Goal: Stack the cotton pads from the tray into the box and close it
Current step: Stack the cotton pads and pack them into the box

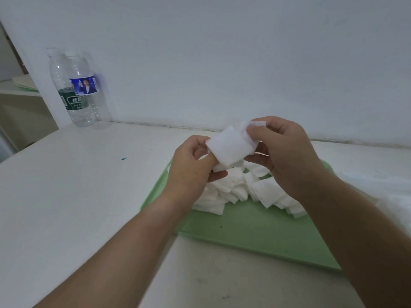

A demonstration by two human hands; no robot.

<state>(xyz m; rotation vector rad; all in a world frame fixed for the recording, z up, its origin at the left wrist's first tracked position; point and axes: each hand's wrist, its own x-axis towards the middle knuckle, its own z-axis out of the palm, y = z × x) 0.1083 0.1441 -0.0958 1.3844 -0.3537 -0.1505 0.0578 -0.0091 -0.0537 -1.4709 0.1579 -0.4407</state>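
Stack (230, 147) over tray (255, 236) | left hand (191, 172) fingers (219, 174) curled round it | right hand (287, 152) fingers pinching loose pad (253, 125) | best: align edges squarely before adding

I hold a white square pad stack (230, 147) between left hand (191, 172) and right hand (287, 152); just below my grip, loose pads (266, 193) heap on the green tray (255, 234).

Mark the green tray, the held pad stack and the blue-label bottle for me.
green tray (255, 236), head view, bare floor near its front edge
pad stack (230, 146), head view, face of the front pad
blue-label bottle (84, 86), head view, on its blue label
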